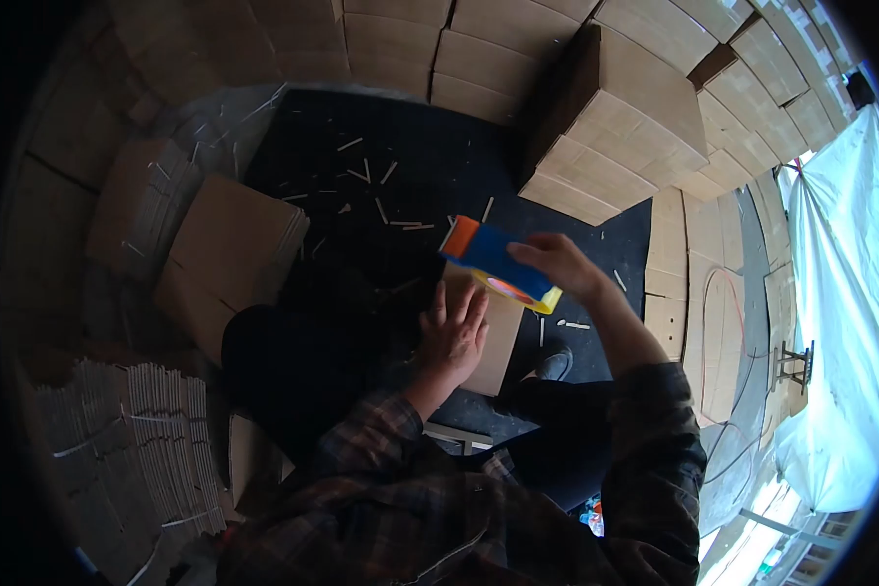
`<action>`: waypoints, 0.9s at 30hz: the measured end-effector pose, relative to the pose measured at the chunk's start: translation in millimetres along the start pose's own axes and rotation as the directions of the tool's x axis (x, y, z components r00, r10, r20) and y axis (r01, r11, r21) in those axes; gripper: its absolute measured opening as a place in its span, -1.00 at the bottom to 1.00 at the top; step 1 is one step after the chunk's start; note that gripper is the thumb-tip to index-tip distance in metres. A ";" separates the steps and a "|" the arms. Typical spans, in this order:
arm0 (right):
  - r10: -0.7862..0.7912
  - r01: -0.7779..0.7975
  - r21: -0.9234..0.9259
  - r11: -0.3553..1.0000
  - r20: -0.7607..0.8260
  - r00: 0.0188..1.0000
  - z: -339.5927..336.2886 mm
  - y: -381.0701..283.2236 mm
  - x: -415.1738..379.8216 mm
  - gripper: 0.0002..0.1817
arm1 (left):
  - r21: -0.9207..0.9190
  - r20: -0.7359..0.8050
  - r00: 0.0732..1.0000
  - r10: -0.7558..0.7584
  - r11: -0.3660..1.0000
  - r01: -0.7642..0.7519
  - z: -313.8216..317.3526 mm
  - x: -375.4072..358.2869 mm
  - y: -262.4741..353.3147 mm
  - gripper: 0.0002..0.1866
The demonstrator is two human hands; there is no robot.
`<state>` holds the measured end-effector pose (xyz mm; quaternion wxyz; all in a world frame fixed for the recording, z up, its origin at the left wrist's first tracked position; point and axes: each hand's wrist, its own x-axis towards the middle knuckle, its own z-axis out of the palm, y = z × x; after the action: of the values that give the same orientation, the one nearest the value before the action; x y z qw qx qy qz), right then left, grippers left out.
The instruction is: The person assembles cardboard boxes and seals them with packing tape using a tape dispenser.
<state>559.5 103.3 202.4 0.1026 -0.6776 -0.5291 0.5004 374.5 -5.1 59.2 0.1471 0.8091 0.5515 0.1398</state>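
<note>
My right hand [559, 266] is wrapped round a tape dispenser [498, 256] with a blue body, an orange front end and yellow parts below. It is tilted over a small cardboard box [498, 337] in front of my knees. Fingers spread, my left hand [454, 337] lies flat on the box's left side, with its fingertips just below the dispenser. The dispenser and both hands cover part of the box's top.
Cardboard scraps [381, 210] litter the dark mat [313, 127]. Flat cardboard [230, 244] and a strapped stack of it [166, 439] lie to my left. A large box [625, 117] and stacked cartons stand ahead. White plastic sheeting [840, 293] hangs at the right.
</note>
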 end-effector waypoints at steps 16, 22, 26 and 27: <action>0.108 -0.108 -0.018 0.994 0.012 0.994 0.5 -17.9 10.1 -0.16 | -0.681 0.639 0.756 -0.143 -0.561 0.470 -34.9 86.5 -63.9 -0.15; 0.111 -0.107 -0.112 0.988 0.034 0.993 3.4 -20.3 16.7 -0.27 | -0.698 0.589 0.796 -0.137 -0.583 0.416 -37.0 95.2 -63.6 -0.32; 0.099 -0.093 -0.219 0.971 0.017 0.995 10.3 -26.9 16.4 -0.34 | -0.686 0.618 0.751 -0.234 -0.628 0.369 -36.9 95.2 -60.1 -0.40; 0.104 -0.097 -0.218 0.971 0.019 0.994 10.3 -29.3 15.3 -0.34 | -0.683 0.621 0.748 -0.233 -0.629 0.372 -36.3 95.4 -59.4 -0.40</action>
<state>532.5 124.1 208.3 -0.0054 -0.7031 -0.5471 0.4543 343.5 107.7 75.3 0.8076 0.0364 0.3992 0.4325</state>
